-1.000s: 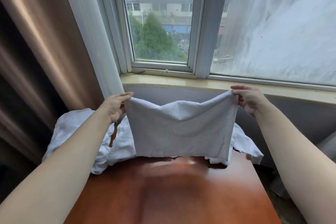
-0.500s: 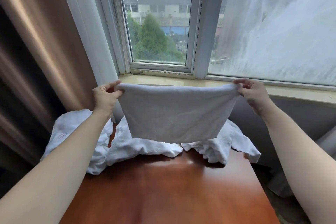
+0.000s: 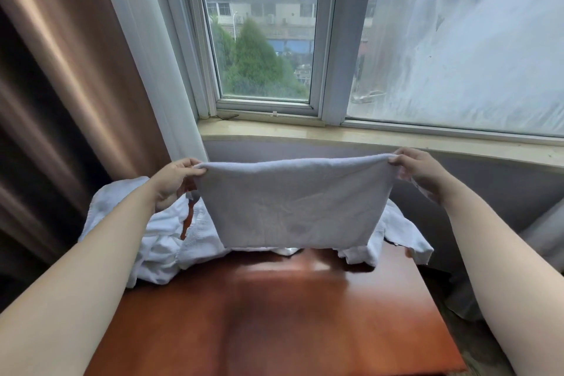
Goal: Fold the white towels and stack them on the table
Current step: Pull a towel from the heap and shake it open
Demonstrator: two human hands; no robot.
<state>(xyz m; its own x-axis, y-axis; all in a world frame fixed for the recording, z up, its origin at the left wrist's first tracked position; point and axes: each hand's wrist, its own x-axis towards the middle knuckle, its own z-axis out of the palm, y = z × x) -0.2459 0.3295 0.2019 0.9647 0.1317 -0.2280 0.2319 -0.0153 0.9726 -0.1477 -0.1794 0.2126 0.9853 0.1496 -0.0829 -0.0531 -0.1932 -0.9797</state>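
Table [image 3: 274, 323]: reddish-brown wood, glossy, nearest.
L hand [image 3: 174, 181]: pinches towel's top left corner.
R hand [image 3: 419, 169]: pinches top right corner.
Towel [image 3: 296, 204]: white, stretched betw. both hands, hangs above table's far end, lower edge just over the pile.
Pile [image 3: 158, 241]: crumpled white towels, far end of table.
Sill [image 3: 335, 133]: beige, behind.
Window [image 3: 262, 40]: trees, bldgs outside.
Curtain [image 3: 70, 70]: brown, far left.

White towel held up over the table

The white towel [image 3: 297, 201] hangs flat and stretched by its two top corners above the brown table [image 3: 274, 323]. Behind it, a crumpled pile of white towels [image 3: 158, 241] lies unfolded along the far edge of the table.
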